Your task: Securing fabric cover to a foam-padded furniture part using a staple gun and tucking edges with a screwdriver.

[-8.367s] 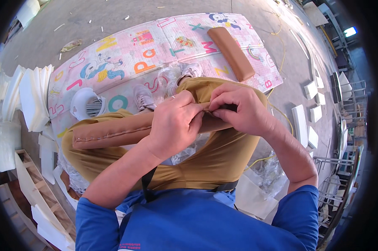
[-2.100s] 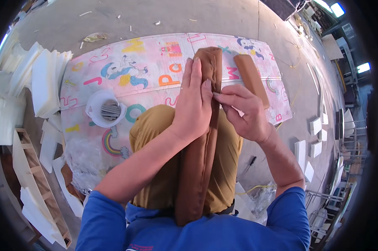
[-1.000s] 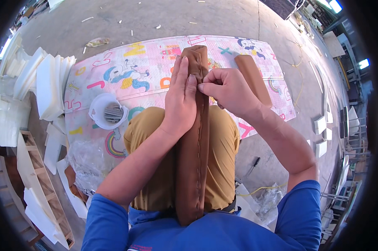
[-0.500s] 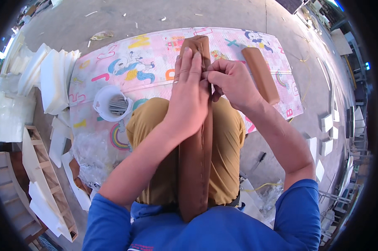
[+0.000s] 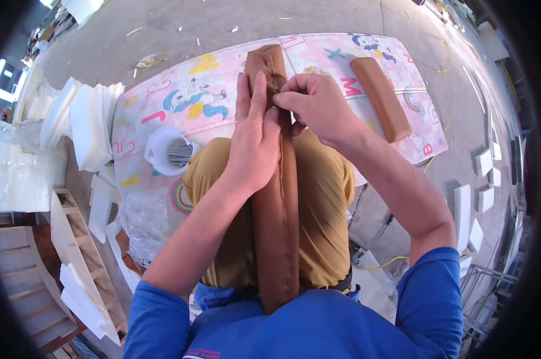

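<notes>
A long brown padded piece (image 5: 274, 239) lies lengthwise over the person's lap, its near end against the blue shirt (image 5: 318, 323). The left hand (image 5: 253, 143) rests along its far part, fingers extended, while the right hand (image 5: 324, 107) brings thumb and forefinger together at the seam; whatever they may pinch is too small to tell. Beyond, a patterned mat (image 5: 309, 60) bears a second brown piece (image 5: 383, 99) and a white bucket (image 5: 157, 152) of grey strips (image 5: 179, 154).

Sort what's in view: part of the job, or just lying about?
In the job:
Lap cushion
Left hand, laid along it
Right hand, fingers at its seam

Lying about (apparently):
Second cushion, untouched on the mat
Bucket of grey rods
White foam
Wooden frame
Clear plastic
</notes>
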The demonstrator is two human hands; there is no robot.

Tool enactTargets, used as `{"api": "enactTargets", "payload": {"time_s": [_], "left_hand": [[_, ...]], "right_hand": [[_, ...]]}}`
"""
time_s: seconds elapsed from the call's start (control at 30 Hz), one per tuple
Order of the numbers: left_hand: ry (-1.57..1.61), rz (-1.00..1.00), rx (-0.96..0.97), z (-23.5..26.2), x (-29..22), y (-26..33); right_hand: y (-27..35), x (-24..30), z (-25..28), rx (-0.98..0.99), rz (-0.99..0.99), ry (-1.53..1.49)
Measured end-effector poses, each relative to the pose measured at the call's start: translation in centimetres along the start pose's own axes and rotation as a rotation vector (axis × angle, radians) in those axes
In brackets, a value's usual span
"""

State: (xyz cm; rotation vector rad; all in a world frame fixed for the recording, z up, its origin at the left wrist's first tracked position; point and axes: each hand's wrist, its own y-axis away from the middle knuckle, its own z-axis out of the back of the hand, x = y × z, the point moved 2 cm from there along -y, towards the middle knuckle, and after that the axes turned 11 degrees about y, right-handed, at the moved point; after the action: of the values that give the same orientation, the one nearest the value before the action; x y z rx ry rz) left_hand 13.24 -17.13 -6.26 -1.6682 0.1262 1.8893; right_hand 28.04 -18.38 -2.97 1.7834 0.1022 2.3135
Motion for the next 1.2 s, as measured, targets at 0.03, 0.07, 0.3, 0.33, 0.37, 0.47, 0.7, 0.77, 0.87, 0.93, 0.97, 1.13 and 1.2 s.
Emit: {"api": "enactTargets", "payload": {"time_s": [0.03,0.07,0.3,0.33,0.37,0.47,0.7,0.77,0.87,0.93,0.97,1.13,1.2], "left_hand": [[-0.016,-0.008,0.005,0.0,0.0,0.2],[-0.022,-0.006,0.011,0.1,-0.2,0.4],[-0.036,-0.007,0.043,0.0,-0.2,0.1],[-0.06,-0.007,0.04,0.0,-0.2,0.0],[-0.121,0.002,0.024,0.1,-0.2,0.0],[-0.183,0.066,0.003,1.0,-0.1,0.1],[-0.141,0.097,-0.022,0.7,-0.6,0.0],[-0.035,0.159,-0.034,0.5,-1.2,0.1],[-0.029,0.139,-0.013,1.2,-0.3,0.8],[-0.295,0.041,0.017,1.6,0.8,0.6],[-0.247,0.07,0.009,1.6,-0.3,0.4],[-0.11,0.071,-0.023,1.0,-1.7,0.7],[-0.088,0.079,-0.035,1.2,-1.5,1.0]], "right_hand": [[0.1,0.1,0.0,0.004,0.003,0.007],[0.1,0.0,0.0,0.012,0.015,0.003],[0.7,-0.4,0.4,0.027,0.058,-0.022],[0.9,-0.7,0.8,0.024,0.076,-0.044],[1.3,-1.1,1.7,-0.016,0.096,-0.065],[5.1,-3.9,7.1,-0.213,0.052,-0.098],[25.7,-32.4,13.0,-0.639,-0.572,0.367],[32.2,-39.2,9.0,-0.437,-0.626,0.601],[36.4,-41.0,3.1,-0.064,-0.433,0.827],[38.3,-45.2,-0.4,0.092,-0.54,0.848],[38.1,-45.6,-1.8,0.105,-0.515,0.878],[36.0,-47.9,-3.2,0.073,-0.657,0.971],[34.8,-46.4,-0.8,0.155,-0.631,0.978]]}}
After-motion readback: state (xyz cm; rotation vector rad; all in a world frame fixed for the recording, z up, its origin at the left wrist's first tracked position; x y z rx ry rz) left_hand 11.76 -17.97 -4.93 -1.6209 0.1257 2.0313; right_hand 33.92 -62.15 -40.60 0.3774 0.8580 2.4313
